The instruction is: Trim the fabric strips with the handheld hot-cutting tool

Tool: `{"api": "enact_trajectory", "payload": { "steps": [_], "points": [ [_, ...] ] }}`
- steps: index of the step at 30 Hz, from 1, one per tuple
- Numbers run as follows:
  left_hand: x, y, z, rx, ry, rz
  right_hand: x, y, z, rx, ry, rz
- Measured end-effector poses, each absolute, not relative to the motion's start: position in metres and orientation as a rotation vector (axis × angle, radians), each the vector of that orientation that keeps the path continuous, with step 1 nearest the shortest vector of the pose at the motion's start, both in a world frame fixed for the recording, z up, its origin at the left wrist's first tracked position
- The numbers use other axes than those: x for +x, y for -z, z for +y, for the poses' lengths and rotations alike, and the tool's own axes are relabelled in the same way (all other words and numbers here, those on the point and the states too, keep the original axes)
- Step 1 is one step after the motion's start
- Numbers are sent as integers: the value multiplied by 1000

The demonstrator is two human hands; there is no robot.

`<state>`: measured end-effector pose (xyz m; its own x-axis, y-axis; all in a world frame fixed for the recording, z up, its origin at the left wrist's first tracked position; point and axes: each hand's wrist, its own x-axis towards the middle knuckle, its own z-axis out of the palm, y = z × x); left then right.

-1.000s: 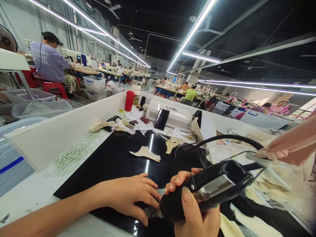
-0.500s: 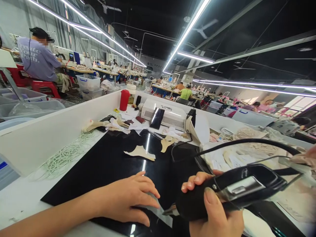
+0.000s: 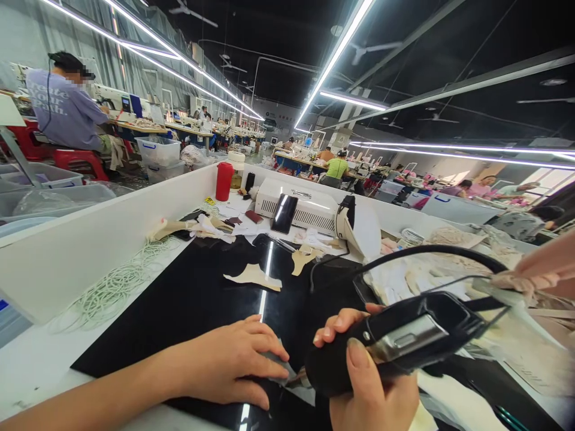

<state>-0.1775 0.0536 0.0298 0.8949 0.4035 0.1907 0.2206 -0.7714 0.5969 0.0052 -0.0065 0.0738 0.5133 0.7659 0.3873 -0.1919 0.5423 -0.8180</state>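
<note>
My right hand (image 3: 368, 389) is wrapped round a black hand-held power tool (image 3: 399, 344) with a silver plate and a thick black cable (image 3: 426, 254) arching off to the right. Its tip points left toward a small grey piece of material (image 3: 278, 365). My left hand (image 3: 233, 362) lies flat on the glossy black work mat (image 3: 197, 293), fingers stretched out and pressing that grey piece down. Another person's hand (image 3: 534, 272) reaches in from the right edge, close to the cable.
Beige cut pieces (image 3: 254, 276) lie on the mat. A coil of white cord (image 3: 112, 284) sits left, by a white divider wall (image 3: 103, 233). Behind stand a red bottle (image 3: 223, 181), a white machine (image 3: 309, 212) with a phone (image 3: 284, 214) leaning on it, and other workers at tables.
The view shifted slightly. My right hand and the tool moved a little left, back toward my left hand. The other person's hand came further in from the right.
</note>
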Motion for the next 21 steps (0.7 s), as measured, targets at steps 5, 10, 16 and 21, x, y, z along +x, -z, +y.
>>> {"api": "enact_trajectory", "payload": {
  "steps": [5,10,16,21],
  "points": [
    [-178,-27,55,2482,-451,425,-2,-77,-7,-822,-670,-788],
    [-180,-28,56,2492,-452,432,6,-69,-1,-853,-641,-864],
    [-180,-32,56,2500,-413,441,29,-67,-2,-806,-589,-888],
    [-179,-35,55,2461,-395,479,32,-67,-6,-811,-576,-904]
  ]
}}
